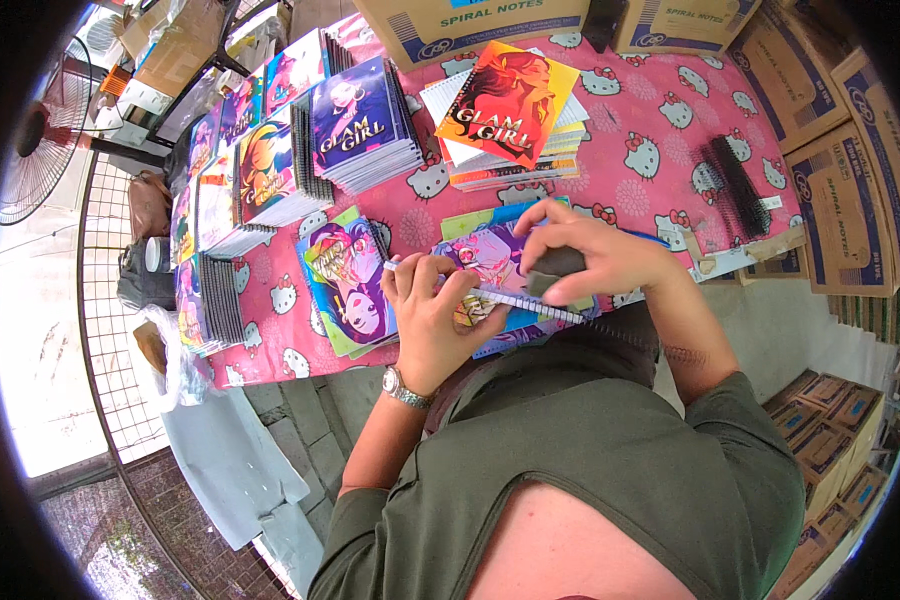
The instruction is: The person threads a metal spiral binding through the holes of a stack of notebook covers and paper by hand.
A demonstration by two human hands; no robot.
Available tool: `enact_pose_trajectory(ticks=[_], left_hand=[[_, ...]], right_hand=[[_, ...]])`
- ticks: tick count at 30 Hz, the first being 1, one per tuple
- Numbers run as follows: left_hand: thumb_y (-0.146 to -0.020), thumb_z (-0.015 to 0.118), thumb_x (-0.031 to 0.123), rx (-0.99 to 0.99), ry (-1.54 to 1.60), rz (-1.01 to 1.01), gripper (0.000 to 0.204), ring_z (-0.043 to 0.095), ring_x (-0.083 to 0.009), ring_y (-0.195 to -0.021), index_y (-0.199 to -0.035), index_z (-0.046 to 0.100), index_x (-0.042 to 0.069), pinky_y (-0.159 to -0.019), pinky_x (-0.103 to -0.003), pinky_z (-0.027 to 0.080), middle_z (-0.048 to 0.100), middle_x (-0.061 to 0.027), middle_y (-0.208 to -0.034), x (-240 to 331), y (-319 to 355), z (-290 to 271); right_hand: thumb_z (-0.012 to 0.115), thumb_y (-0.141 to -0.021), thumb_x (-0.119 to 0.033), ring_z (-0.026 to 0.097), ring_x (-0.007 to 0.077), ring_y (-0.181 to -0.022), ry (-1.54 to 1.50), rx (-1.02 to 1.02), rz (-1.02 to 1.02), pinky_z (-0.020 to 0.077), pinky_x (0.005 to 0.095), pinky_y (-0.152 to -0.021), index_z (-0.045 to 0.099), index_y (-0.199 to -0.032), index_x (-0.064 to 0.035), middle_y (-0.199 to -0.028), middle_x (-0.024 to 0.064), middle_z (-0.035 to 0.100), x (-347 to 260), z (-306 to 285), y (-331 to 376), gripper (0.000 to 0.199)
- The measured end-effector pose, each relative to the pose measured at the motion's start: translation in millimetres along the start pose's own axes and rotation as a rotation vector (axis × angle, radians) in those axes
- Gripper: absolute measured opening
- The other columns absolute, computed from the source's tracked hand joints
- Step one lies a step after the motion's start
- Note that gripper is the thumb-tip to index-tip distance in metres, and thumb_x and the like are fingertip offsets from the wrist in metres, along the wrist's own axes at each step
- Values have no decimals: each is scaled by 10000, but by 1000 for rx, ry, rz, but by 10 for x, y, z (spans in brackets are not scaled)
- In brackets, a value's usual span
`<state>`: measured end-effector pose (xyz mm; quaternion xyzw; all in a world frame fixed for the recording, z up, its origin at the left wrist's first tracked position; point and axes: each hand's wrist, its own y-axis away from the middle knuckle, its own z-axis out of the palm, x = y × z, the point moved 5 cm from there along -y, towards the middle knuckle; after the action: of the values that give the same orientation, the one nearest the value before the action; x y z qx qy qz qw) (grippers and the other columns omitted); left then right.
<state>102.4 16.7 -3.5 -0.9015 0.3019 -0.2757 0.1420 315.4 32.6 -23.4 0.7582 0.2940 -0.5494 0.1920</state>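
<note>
A purple notebook [482,252] with an illustrated cover lies at the table's near edge, its bound edge toward me. My left hand [432,310] is closed around the left part of that edge, a watch on its wrist. My right hand [600,255] curls its fingers around a dark grey pad-like piece [554,268], just above the notebook's binding; its exact kind is unclear. A dark spiral coil [622,332] runs along the bound edge and trails off to the right, beneath my right forearm. Other notebooks or covers lie under this one, partly hidden.
Left of my hands lies a stack of notebooks [350,290]. More notebook stacks [360,120] fill the table's left side; a loose pile [510,110] stands at the back. A bundle of black coils [735,185] lies at right. Cardboard boxes [850,200] line the right; a fan [45,135] stands far left.
</note>
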Motion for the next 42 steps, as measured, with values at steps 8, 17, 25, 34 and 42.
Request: enact_pose_trajectory(ticks=[8, 17, 25, 34, 42], left_hand=[[-570, 842, 207, -28, 19, -11, 404, 508, -316, -1050, -924, 675, 108, -951, -460, 367, 553, -76, -1017, -23, 14, -9], [-630, 778, 50, -1, 61, -8, 367, 538, -336, -1069, -977, 664, 71, -923, -442, 434, 580, -107, -1043, -91, 4, -57], [-664, 799, 42, 24, 139, -117, 387, 580, -330, -1076, -1018, 643, 27, -934, -436, 463, 591, -129, -1071, -367, 60, -133], [-689, 797, 18, -13, 98, -50, 359, 629, -250, -853, -1019, 656, 26, -755, -359, 517, 587, -119, -1068, -308, -38, -78], [-710, 825, 15, -92, 354, -96, 343, 615, -144, -706, -1018, 674, 37, -567, -265, 506, 565, -83, -1050, -362, -23, 21]], right_hand=[[788, -839, -366, 470, 308, -1311, -645, -208, -178, 367, 410, -1103, 707, -1178, -113, -1370, 151, 467, -193, 100, -112, 430], [786, -837, -361, 485, 276, -1296, 138, -3, -45, 406, 403, -1058, 691, -1148, -131, -1400, 129, 457, -43, 7, -351, 398], [798, -824, -344, 497, 249, -1276, -674, -238, -153, 419, 406, -1034, 681, -1150, -121, -1368, 116, 511, -124, 39, -477, 411], [794, -825, -382, 499, 238, -1286, -300, -176, -98, 399, 399, -1079, 691, -1183, -100, -1414, 119, 502, -111, -27, -514, 468], [801, -828, -399, 524, 229, -1235, -197, -144, -169, 401, 385, -1067, 692, -1188, -102, -1365, 92, 521, 18, -3, -576, 479]])
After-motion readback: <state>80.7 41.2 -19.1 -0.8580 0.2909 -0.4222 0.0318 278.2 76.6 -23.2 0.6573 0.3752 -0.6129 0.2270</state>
